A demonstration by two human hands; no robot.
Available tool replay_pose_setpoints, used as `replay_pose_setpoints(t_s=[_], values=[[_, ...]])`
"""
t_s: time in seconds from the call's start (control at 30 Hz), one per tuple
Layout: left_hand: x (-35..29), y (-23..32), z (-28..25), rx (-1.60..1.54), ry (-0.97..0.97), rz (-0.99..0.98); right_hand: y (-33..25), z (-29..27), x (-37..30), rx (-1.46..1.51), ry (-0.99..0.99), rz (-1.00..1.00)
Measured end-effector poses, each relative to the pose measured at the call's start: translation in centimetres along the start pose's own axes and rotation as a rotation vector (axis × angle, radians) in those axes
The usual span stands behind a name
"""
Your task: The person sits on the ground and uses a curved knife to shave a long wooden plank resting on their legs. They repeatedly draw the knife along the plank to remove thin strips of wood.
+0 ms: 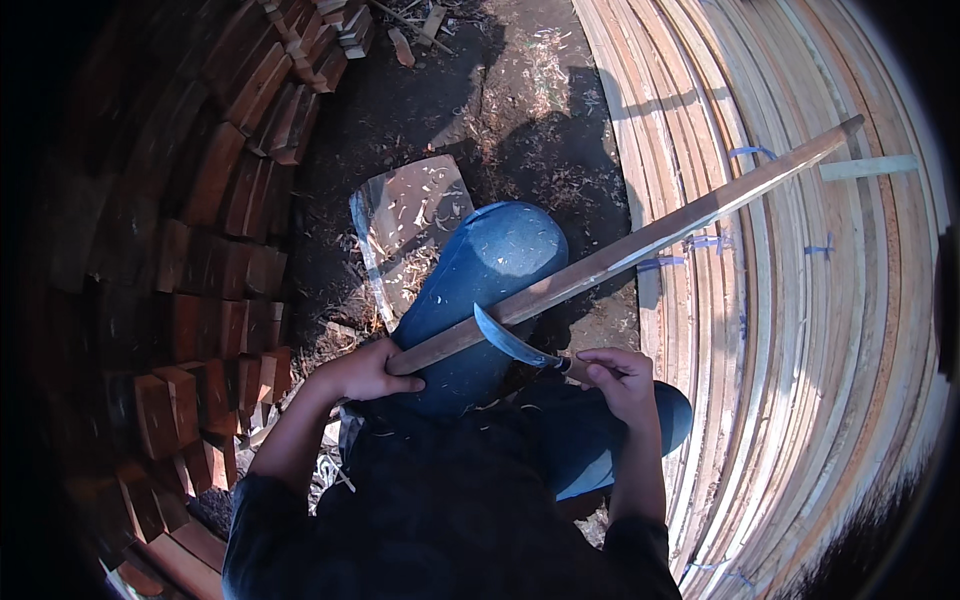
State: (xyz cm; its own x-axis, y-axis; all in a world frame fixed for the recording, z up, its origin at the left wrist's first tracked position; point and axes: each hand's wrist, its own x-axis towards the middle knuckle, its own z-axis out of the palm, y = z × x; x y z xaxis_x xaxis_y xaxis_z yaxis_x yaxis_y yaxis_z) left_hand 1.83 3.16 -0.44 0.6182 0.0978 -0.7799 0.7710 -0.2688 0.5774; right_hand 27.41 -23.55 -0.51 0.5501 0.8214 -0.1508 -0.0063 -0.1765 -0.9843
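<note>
A long squared wooden strip (620,252) lies slantwise across my raised knee, its far end reaching up to the right over the stacked timber. My left hand (368,373) is closed round the near end of the strip, thumb on top. In my right hand (620,380) is a sickle (510,340) with a curved blade and a short wooden handle, gripped by the fingers. The blade curves up to the left, and its tip overlaps the strip just right of my left hand. From this view I cannot tell whether blade and wood touch.
Stacked reddish wood blocks (215,370) rise on the left. Long pale timber strips (790,330), tied with blue bands, fill the right side. A shaving-strewn board (410,205) lies on the dirt ground (520,130) beyond my knee. A short pale stick (868,167) sits on the timber.
</note>
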Motion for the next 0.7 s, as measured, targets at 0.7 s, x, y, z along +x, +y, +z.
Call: replay_pose_setpoints(t_s=[0.7], values=[[-0.6, 0.5, 0.2, -0.014, 0.072, -0.044, -0.6, -4.3, 0.4, 0.174, 0.375, -0.182]])
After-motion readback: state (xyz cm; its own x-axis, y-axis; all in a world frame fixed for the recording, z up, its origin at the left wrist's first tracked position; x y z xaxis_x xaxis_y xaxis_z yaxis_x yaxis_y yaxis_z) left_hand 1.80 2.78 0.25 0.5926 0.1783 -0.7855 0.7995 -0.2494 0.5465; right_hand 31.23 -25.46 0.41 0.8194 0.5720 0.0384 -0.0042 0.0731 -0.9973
